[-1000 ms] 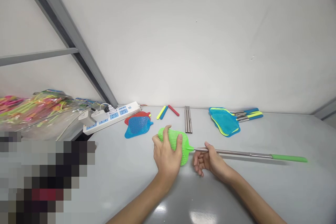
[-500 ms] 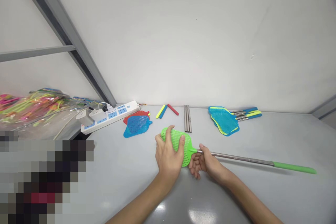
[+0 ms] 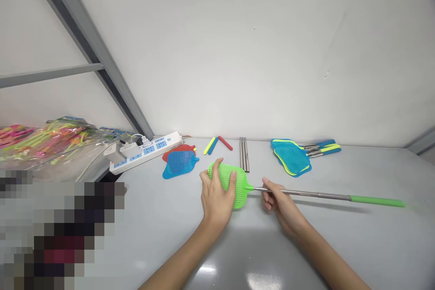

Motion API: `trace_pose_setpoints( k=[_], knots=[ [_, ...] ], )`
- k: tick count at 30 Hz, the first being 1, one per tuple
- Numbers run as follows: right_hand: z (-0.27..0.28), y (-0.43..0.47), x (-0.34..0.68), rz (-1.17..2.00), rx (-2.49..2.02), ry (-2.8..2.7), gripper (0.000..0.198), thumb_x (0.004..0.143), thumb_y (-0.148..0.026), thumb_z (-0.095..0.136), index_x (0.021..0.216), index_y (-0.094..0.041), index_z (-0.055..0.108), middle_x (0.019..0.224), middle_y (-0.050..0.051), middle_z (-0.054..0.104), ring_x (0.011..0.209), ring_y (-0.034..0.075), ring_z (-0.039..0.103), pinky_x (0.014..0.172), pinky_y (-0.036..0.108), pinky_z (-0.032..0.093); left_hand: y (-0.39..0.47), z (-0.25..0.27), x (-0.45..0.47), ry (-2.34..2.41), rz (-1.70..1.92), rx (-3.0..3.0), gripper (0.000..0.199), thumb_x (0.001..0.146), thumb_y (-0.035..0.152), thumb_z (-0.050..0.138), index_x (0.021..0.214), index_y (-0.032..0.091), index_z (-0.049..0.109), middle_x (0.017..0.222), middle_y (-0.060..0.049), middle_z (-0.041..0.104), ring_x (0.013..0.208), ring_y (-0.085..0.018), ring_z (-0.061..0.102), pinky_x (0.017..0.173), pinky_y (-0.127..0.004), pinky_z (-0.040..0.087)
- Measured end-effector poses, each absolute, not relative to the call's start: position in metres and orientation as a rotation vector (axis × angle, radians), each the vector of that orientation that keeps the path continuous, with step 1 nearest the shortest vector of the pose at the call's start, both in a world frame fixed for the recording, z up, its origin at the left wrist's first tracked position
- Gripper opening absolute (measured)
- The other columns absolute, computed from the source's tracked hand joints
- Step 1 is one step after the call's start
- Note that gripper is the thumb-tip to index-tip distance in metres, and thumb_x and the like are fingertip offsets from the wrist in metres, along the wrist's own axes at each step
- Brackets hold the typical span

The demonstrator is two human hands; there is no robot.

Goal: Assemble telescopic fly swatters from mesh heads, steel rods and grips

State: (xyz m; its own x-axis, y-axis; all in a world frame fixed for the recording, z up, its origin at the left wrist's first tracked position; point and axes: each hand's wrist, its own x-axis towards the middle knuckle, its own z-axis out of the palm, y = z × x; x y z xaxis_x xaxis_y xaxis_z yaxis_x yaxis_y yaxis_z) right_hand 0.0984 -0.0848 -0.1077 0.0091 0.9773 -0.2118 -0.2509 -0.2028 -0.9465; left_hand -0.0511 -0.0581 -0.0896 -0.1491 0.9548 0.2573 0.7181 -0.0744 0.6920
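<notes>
Left hand (image 3: 216,199) grips a bright green, perforated plastic swatter head (image 3: 242,188), index finger and thumb spread on its upper face; remaining fingers mostly hidden, probably beneath. Slim silver metal shaft (image 3: 316,194) extends from the head's neck. Right hand (image 3: 282,201) holds it near that neck, thumb above, fingers curled below. Long green grip (image 3: 377,201) at the far end, well apart from both hands, over a grey tabletop (image 3: 390,244).

Bright light glares off the tabletop (image 3: 170,217); the green handle's end (image 3: 400,203) blurs
</notes>
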Motion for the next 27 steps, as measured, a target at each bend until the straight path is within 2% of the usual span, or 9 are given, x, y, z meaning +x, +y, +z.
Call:
trace_pose_setpoints(
  k=[12,20,27],
  knots=[
    [-0.117,-0.069,0.151,1.073,-1.147,-0.467,0.031,0.070,-0.037,0.053,0.053,-0.020,0.034,0.041,-0.007,0.030,0.035,0.007,0.030,0.036,0.023,0.026,-0.035,-0.085,-0.070,2.088,0.993,1.764,0.053,0.075,0.054,0.033,0.121,0.028,0.033,0.096,-0.008,0.038,0.096,-0.024,0.048,0.076,-0.040,0.041],
    [-0.118,-0.064,0.163,1.032,-1.183,-0.357,0.027,0.067,-0.036,0.055,0.057,-0.020,0.037,0.042,-0.008,0.033,0.034,0.007,0.032,0.033,0.022,0.026,-0.031,-0.089,-0.072,2.122,0.932,1.748,0.054,0.074,0.057,0.033,0.120,0.028,0.035,0.096,-0.008,0.039,0.093,-0.024,0.049,0.075,-0.040,0.042],
    [-0.116,-0.066,0.164,1.111,-1.123,-0.369,0.026,0.069,-0.031,0.050,0.053,-0.020,0.033,0.041,-0.008,0.026,0.034,0.007,0.030,0.034,0.022,0.026,-0.033,-0.094,-0.069,2.113,0.888,1.763,0.053,0.074,0.055,0.033,0.120,0.028,0.034,0.098,-0.008,0.039,0.094,-0.024,0.050,0.075,-0.039,0.042]
  ],
)
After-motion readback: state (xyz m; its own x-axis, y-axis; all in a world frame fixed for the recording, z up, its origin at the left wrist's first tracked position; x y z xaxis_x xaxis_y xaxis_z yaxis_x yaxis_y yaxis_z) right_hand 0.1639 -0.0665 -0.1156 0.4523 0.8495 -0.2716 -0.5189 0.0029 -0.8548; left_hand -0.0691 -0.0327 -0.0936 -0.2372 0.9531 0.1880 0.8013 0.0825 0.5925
